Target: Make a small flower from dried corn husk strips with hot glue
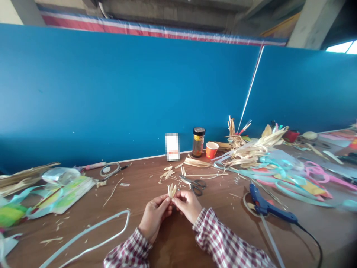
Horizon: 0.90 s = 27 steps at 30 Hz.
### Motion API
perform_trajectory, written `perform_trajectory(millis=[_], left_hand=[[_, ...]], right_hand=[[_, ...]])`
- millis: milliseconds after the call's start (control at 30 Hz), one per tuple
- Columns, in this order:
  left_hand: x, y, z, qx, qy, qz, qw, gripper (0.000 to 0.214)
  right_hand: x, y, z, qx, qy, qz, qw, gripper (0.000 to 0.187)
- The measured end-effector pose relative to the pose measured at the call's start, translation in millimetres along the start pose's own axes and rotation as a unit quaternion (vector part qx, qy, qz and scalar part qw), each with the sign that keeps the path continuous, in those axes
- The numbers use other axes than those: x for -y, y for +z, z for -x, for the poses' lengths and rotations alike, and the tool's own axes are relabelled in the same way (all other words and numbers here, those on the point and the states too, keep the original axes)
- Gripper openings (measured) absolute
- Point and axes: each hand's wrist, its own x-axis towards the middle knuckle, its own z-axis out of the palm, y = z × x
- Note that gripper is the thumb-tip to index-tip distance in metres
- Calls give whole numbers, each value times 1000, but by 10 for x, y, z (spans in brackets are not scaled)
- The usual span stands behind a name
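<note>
A small flower-like piece made of pale dried husk [172,191] stands upright between my fingertips, its pointed petals fanned at the top. My left hand [156,214] pinches its base from one side. From the other side, my right hand [189,205] grips the same base with thumb and forefinger. The lower end of the piece is hidden by my fingers. Just beyond my right hand lie dark-handled scissors [198,185], with husk scraps [168,173] around their blades.
A blue glue gun [260,203] with a cord lies at right. Pink scissors [320,173], ribbons and a husk pile [247,152] crowd the right side. A dark-lidded jar [198,143] and orange paper cup [212,150] stand at the blue partition [125,89]. A white strip [92,227] loops at left.
</note>
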Motion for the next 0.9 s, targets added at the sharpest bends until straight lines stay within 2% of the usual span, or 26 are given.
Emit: perform_trajectory(millis=[200, 333, 533, 633, 733, 833, 900], left_hand=[[32, -21, -2, -12, 16, -17, 1000, 33], [34, -17, -5, -23, 23, -23, 999, 32], [-29, -27, 10, -48, 49, -13, 998, 27], [-47, -56, -5, -72, 58, 2, 996, 29], [-40, -80, -28, -83, 49, 2, 995, 31], [-25, -89, -44, -83, 50, -8, 995, 30], [-22, -89, -47, -82, 55, -5, 995, 29]], right_hand=[[-3, 9, -6, -4, 1, 1, 1000, 19], [3, 10, 9, -8, -24, 45, 999, 21], [33, -75, 7, -76, -99, 153, 980, 19], [28, -97, 9, -91, -121, 246, 957, 16], [23, -55, 18, -78, -126, 365, 919, 12], [31, 7, 14, -47, -96, 448, 888, 9], [43, 31, 6, -33, -69, 466, 881, 7]])
